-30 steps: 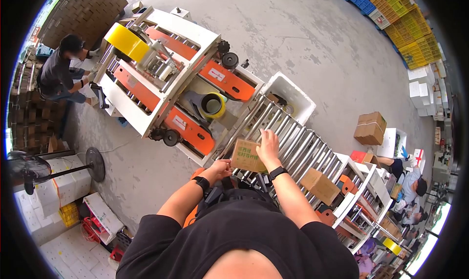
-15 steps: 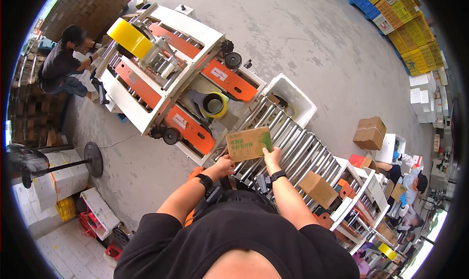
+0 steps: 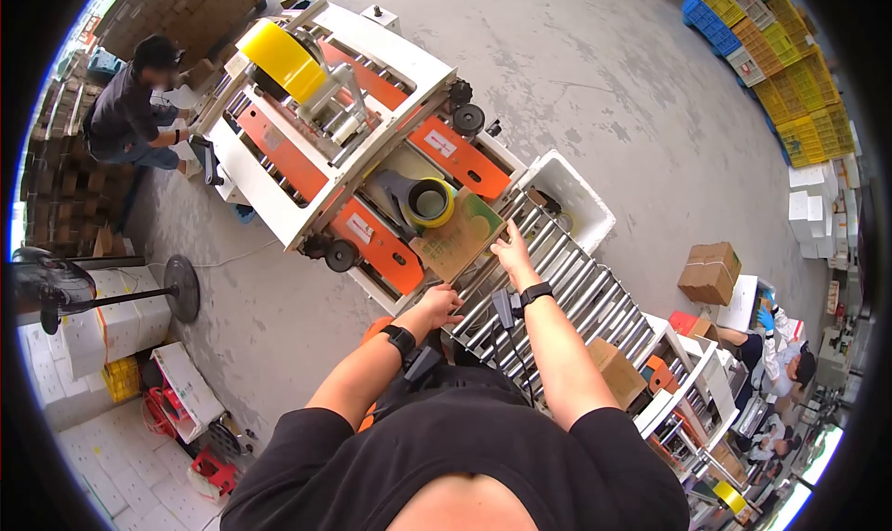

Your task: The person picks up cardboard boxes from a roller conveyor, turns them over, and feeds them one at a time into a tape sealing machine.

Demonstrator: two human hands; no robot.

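A brown carton with green print lies tilted at the mouth of the tape sealing machine, between its orange side guides. My right hand has its fingers stretched out, fingertips at the carton's right edge. Just off the carton's near corner is my left hand, its fingers loosely bent and apart with nothing seen in them. Beyond the carton a yellow tape roll sits low in the machine; a larger yellow tape roll is mounted on top.
A roller conveyor runs to the lower right, where another carton lies. A white foam bin stands beside it. One co-worker is at the machine's far end; others work at right. A fan stands left.
The carton has moved away from me, from between my hands into the machine's mouth. My left hand has come off it; my right fingers have straightened along its edge.
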